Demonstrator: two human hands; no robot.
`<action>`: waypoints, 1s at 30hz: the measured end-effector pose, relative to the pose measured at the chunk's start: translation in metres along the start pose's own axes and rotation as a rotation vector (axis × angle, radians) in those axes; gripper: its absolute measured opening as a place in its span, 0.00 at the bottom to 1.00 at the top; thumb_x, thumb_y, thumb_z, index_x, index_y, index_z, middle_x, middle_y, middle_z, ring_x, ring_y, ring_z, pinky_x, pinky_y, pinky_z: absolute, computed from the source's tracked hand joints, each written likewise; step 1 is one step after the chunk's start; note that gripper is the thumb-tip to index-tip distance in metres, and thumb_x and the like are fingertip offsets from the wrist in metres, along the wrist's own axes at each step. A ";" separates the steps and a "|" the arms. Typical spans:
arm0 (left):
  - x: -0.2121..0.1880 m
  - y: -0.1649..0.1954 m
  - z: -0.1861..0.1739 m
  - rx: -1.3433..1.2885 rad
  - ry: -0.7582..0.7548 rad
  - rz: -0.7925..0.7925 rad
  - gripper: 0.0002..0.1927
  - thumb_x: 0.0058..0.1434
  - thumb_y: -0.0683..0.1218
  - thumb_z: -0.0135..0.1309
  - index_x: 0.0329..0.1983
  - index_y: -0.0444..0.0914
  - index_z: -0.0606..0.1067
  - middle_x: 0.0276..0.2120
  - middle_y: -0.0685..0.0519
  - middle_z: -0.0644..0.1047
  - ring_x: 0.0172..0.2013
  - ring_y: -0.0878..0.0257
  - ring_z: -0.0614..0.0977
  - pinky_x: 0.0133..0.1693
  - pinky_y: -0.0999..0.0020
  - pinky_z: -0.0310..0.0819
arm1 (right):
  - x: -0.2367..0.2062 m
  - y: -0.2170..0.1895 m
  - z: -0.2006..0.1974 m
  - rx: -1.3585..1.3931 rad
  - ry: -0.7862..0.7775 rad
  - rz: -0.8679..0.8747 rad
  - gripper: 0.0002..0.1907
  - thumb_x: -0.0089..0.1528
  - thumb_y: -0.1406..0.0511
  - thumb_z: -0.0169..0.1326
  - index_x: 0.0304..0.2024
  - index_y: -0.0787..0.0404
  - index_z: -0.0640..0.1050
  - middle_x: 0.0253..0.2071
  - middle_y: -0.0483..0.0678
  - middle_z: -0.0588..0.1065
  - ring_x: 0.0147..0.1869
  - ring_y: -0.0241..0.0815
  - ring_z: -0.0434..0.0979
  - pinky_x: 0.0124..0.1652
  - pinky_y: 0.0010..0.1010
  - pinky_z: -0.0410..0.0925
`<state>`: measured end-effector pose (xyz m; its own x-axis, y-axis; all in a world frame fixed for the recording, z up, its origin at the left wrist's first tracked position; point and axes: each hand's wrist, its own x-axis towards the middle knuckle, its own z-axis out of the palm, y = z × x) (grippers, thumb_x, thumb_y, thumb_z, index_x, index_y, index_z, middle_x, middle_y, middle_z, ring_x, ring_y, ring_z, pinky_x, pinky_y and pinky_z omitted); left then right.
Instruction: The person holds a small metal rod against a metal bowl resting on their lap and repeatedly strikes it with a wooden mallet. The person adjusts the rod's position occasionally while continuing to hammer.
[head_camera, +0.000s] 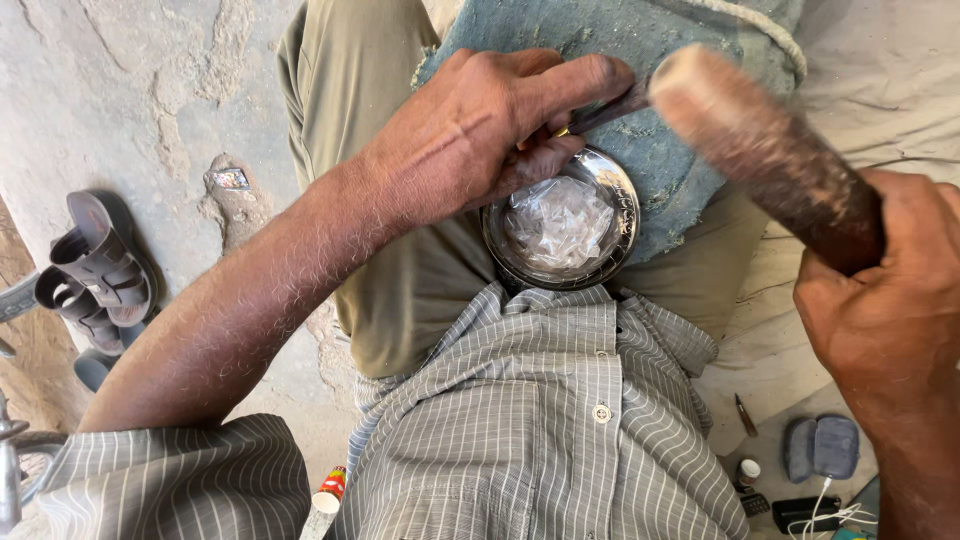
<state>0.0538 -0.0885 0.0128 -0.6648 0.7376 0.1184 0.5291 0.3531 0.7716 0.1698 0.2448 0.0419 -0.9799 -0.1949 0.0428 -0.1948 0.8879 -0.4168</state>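
Closest to the camera it's one grey checked shirt (545, 420), with a little clutter on the floor at the lower right: one small blue case (822, 447), a white cable (830, 510) and a small bottle (747, 470).

Then the hands, two of them. The right hand (890, 300) is closed tight around one thick wooden handle (765, 155), which angles up and to the left, its pale end blurred. The left hand (480, 130) is curled narrow, with its fingers (575, 85) pinching one thin dark metal tool (610, 108) right at the top rim of the bowl. The handle's end sits just beside that tool; can't tell if they touch.

One round steel bowl (562, 220) rests in the lap, between the hands, on a blue-grey padded cloth (640, 60) over olive trousers (360, 90). Something pale and crinkly shows inside it, can't tell what.

Farther off on the left, two dark sandals (95, 275) sit on the cracked concrete floor (150, 90), well apart from everything else.
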 end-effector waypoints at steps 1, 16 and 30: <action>0.001 0.000 0.000 0.004 0.002 0.012 0.23 0.73 0.43 0.61 0.66 0.44 0.65 0.41 0.48 0.77 0.40 0.50 0.84 0.40 0.54 0.78 | -0.001 0.000 0.001 -0.216 0.015 -0.077 0.18 0.58 0.80 0.61 0.49 0.74 0.73 0.40 0.60 0.75 0.43 0.54 0.79 0.44 0.39 0.73; 0.008 -0.011 -0.001 0.049 -0.021 0.109 0.25 0.70 0.45 0.64 0.64 0.41 0.66 0.42 0.48 0.79 0.41 0.48 0.83 0.42 0.50 0.77 | -0.006 0.003 0.004 0.248 0.030 0.219 0.09 0.69 0.75 0.60 0.50 0.68 0.74 0.42 0.52 0.76 0.44 0.41 0.79 0.46 0.29 0.73; -0.009 0.015 0.001 -0.018 0.128 -0.129 0.16 0.73 0.40 0.60 0.54 0.38 0.65 0.38 0.49 0.75 0.38 0.55 0.84 0.41 0.59 0.81 | 0.010 -0.008 -0.021 0.045 -0.179 0.160 0.15 0.68 0.76 0.59 0.55 0.76 0.73 0.39 0.59 0.77 0.38 0.45 0.80 0.38 0.33 0.74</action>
<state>0.0688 -0.0892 0.0226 -0.7888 0.6073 0.0951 0.4265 0.4292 0.7962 0.1605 0.2448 0.0648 -0.9740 -0.1275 -0.1871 -0.0316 0.8949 -0.4451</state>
